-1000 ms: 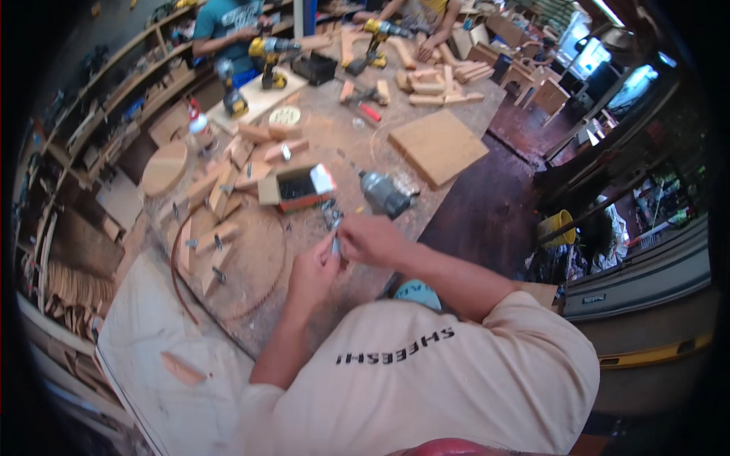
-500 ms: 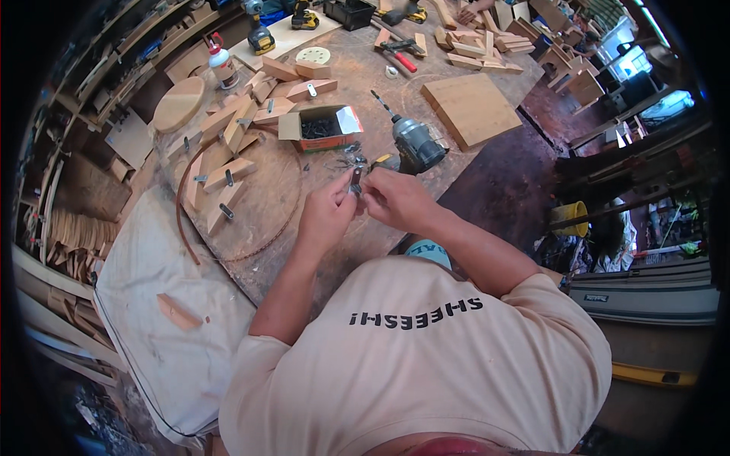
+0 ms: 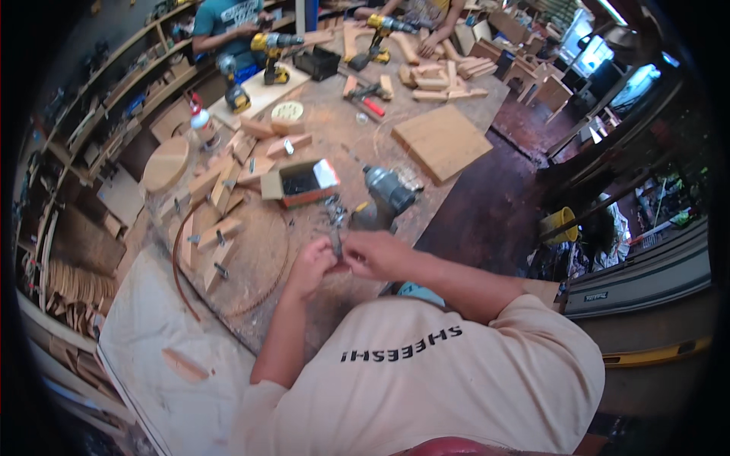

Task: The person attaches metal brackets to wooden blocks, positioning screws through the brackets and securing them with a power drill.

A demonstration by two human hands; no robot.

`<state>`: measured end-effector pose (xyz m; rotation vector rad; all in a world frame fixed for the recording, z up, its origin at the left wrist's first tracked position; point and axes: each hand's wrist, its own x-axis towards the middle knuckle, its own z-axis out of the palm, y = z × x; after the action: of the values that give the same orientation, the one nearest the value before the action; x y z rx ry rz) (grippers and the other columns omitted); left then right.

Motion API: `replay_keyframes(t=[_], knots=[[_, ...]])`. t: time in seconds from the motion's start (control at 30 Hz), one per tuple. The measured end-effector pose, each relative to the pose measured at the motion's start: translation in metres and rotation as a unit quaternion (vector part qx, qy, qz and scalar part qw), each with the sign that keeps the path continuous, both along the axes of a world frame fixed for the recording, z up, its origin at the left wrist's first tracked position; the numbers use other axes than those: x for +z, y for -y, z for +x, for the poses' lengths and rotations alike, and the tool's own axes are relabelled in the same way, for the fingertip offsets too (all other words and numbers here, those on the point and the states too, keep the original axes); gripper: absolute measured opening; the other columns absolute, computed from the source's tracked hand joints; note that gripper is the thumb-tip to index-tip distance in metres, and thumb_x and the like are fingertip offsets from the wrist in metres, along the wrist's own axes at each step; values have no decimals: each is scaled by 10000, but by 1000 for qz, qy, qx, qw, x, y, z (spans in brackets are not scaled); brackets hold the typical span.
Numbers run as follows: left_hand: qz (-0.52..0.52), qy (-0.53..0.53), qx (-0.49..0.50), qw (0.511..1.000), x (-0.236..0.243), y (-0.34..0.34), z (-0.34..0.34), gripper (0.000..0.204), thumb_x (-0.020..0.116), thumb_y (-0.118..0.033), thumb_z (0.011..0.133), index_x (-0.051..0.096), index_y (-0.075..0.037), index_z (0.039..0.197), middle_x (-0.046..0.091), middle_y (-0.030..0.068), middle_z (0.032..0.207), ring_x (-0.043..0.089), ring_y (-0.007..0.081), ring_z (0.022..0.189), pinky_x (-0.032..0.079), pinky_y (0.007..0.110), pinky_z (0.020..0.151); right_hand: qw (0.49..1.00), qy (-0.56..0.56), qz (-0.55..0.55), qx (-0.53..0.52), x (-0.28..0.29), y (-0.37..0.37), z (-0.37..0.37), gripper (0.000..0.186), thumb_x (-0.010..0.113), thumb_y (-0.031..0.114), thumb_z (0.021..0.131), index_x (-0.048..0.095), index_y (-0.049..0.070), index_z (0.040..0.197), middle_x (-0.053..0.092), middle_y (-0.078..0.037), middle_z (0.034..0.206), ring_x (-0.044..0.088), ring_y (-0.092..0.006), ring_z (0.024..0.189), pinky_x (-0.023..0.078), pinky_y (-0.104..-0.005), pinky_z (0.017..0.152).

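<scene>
My left hand [image 3: 310, 267] is closed, pinching a small grey metal plate [image 3: 336, 242] upright between thumb and fingers. My right hand [image 3: 374, 255] presses its closed fingertips against the plate's near side; whether they hold anything more is hidden. Just beyond lies a loose pile of small metal pieces [image 3: 334, 210] on the worktable [image 3: 319, 144]. An open cardboard box [image 3: 308, 199] of dark screws stands past that pile. To its right rests a grey cordless driver [image 3: 389, 190] with a long bit. Wooden blocks [image 3: 220, 232], several with metal plates attached, lie to the left.
A square wooden board [image 3: 442, 143] lies at the table's right edge. Farther back are yellow drills [image 3: 274, 57], a glue bottle [image 3: 204, 125], a red-handled clamp [image 3: 372, 105] and stacked wood pieces [image 3: 449, 80]. Two other people [image 3: 228, 26] are across the table. A cloth-covered surface [image 3: 163, 342] is at left.
The view has tilted up, bringing the people and drills at the back into sight. My hands stay together at the metal plate, with only slight shifts of the fingers.
</scene>
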<state>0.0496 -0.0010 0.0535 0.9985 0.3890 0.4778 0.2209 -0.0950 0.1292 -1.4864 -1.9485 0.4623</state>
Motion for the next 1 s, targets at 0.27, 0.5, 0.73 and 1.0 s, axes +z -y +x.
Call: replay_keyframes(t=[0.27, 0.5, 0.73, 1.0], knots=[[-61, -66, 15, 996, -18, 19, -8, 265, 475, -230, 1016, 596, -10, 1101, 670, 80, 953, 678, 166, 792, 574, 291, 707, 994, 39, -74, 67, -11, 10, -11, 109, 641, 156, 786, 565, 77, 786, 609, -131, 754, 621, -355, 699, 492, -450, 610], [7, -103, 96, 990, -34, 9, -11, 219, 531, -213, 986, 636, -24, 1027, 676, 47, 869, 651, 119, 737, 548, 262, 642, 992, 49, -80, 90, -22, 7, -19, 81, 635, 125, 764, 592, 66, 799, 628, -150, 789, 633, -365, 724, 503, -452, 627], [-18, -135, 155, 978, -8, -1, -29, 266, 465, -229, 1004, 601, -2, 1031, 708, 127, 939, 694, 178, 777, 550, 265, 639, 992, 20, -90, 81, -13, 4, -26, 102, 647, 96, 766, 580, 57, 833, 628, -146, 759, 633, -354, 715, 503, -439, 626], [-28, -131, 192, 972, -11, -9, -37, 244, 460, -185, 1001, 590, 16, 1048, 702, 140, 908, 695, 180, 777, 561, 269, 642, 994, -12, -88, 66, -12, 4, -26, 110, 641, 97, 791, 587, 52, 876, 625, -138, 776, 628, -327, 712, 501, -402, 629]])
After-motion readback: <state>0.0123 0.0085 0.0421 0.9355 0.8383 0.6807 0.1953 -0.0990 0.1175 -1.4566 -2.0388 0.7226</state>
